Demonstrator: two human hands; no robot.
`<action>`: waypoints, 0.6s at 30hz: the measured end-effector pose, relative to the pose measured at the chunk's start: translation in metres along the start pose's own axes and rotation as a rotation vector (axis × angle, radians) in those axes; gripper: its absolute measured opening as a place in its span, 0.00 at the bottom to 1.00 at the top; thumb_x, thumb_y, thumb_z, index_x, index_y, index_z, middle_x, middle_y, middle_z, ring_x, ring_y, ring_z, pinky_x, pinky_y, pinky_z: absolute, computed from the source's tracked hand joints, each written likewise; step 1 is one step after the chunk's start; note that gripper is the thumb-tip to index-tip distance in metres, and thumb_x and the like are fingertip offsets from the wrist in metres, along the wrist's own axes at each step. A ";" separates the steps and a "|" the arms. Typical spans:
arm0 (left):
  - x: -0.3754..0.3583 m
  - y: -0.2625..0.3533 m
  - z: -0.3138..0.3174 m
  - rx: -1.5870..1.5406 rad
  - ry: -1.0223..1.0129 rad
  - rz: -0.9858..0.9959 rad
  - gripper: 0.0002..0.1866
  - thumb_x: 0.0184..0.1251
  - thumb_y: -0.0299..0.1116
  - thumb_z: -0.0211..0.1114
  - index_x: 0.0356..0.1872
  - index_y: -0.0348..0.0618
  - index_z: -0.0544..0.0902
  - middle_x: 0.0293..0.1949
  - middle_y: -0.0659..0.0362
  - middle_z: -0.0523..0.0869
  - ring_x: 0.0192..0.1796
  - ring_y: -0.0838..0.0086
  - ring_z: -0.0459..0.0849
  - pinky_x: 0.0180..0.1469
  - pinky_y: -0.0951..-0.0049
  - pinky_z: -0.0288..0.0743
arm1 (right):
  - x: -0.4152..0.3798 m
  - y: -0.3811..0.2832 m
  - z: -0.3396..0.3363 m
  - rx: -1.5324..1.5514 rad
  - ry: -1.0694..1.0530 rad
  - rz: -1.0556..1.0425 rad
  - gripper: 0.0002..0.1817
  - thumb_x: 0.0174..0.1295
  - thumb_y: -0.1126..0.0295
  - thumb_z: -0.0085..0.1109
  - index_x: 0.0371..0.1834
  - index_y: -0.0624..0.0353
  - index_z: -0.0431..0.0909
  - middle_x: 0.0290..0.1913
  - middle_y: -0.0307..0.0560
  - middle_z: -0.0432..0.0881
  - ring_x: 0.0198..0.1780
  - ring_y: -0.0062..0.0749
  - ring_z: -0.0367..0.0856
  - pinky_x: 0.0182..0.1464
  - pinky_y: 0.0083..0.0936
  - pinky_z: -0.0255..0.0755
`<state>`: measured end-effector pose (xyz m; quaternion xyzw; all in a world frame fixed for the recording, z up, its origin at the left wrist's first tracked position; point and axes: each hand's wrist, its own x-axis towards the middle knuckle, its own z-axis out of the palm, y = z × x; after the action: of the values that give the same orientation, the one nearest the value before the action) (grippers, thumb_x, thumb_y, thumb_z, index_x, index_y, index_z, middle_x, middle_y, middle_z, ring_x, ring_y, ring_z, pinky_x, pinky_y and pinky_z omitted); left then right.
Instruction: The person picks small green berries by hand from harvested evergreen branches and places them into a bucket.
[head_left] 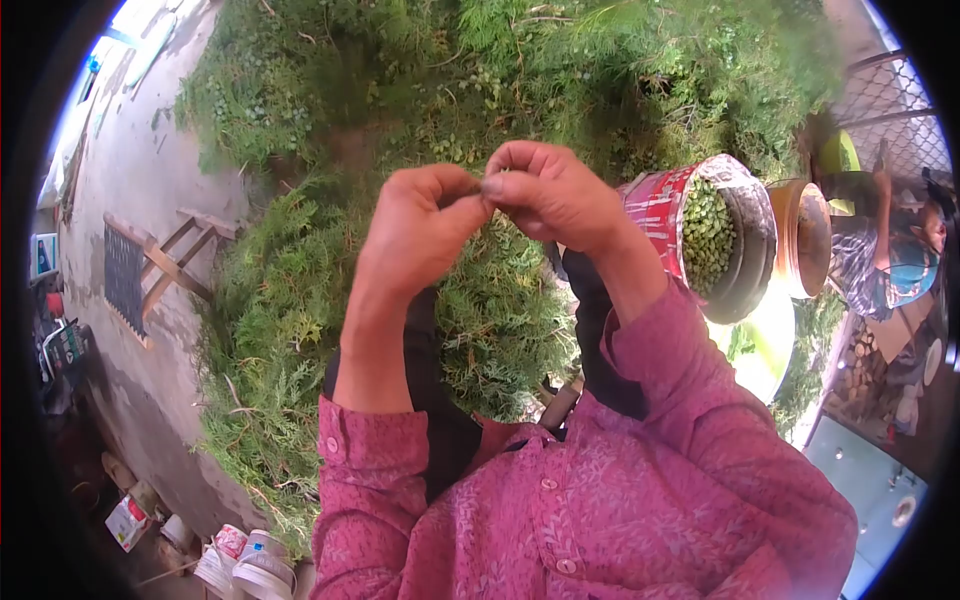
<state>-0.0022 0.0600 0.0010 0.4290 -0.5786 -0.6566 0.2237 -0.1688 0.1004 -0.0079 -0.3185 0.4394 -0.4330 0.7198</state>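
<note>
My left hand (420,230) and my right hand (555,195) meet fingertip to fingertip in front of me, both closed in a pinch. Whatever lies between the fingertips is too small or hidden to make out. Beneath and around them spreads a large heap of cut green evergreen branches (285,260) with scale-like sprays, some bearing small pale cones. To the right of my right hand is a red and white bucket (655,215), holding many small green cones or seeds (707,240).
Beyond that bucket stand a tan bucket (800,235) and a bright yellow-green basin (775,345). Another person (890,260) sits at the far right. A small wooden stool or frame (165,265) is on the concrete at left, with white buckets (262,570) at lower left.
</note>
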 end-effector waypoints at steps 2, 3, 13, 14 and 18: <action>-0.004 0.006 -0.003 -0.122 -0.059 0.030 0.06 0.54 0.26 0.62 0.29 0.32 0.81 0.23 0.64 0.81 0.24 0.86 0.73 0.25 0.84 0.65 | 0.000 -0.006 -0.007 0.180 0.047 0.040 0.06 0.55 0.67 0.59 0.27 0.55 0.73 0.18 0.31 0.71 0.12 0.08 0.59 0.11 0.08 0.51; -0.005 0.008 -0.004 -0.241 -0.118 0.068 0.08 0.54 0.28 0.62 0.30 0.31 0.82 0.23 0.62 0.82 0.24 0.86 0.74 0.23 0.83 0.66 | -0.001 -0.011 -0.012 0.356 0.094 0.071 0.06 0.54 0.68 0.59 0.25 0.56 0.74 0.16 0.32 0.70 0.11 0.08 0.59 0.11 0.09 0.52; -0.028 -0.011 0.023 1.036 -0.567 0.114 0.20 0.49 0.35 0.61 0.45 0.40 0.77 0.38 0.48 0.79 0.42 0.54 0.79 0.45 0.61 0.74 | -0.123 -0.030 -0.143 -0.306 1.257 -0.585 0.07 0.51 0.81 0.56 0.33 0.59 0.78 0.24 0.40 0.76 0.21 0.16 0.70 0.17 0.09 0.62; -0.029 -0.011 0.021 1.030 -0.481 0.124 0.20 0.49 0.35 0.62 0.44 0.40 0.76 0.37 0.48 0.79 0.42 0.55 0.79 0.44 0.61 0.74 | -0.147 -0.010 -0.200 -0.678 1.291 -0.467 0.08 0.53 0.73 0.57 0.37 0.59 0.79 0.30 0.48 0.80 0.26 0.30 0.77 0.26 0.22 0.72; -0.029 -0.013 0.032 1.320 -0.193 0.196 0.14 0.51 0.37 0.64 0.37 0.41 0.76 0.34 0.53 0.80 0.37 0.63 0.82 0.38 0.67 0.76 | -0.165 0.010 -0.233 -1.948 0.890 0.360 0.16 0.54 0.63 0.54 0.42 0.60 0.79 0.38 0.57 0.81 0.37 0.46 0.80 0.42 0.34 0.73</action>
<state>-0.0108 0.1043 -0.0042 0.3608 -0.9121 -0.1775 -0.0797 -0.4162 0.2351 -0.0528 -0.4982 0.8561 0.1371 -0.0130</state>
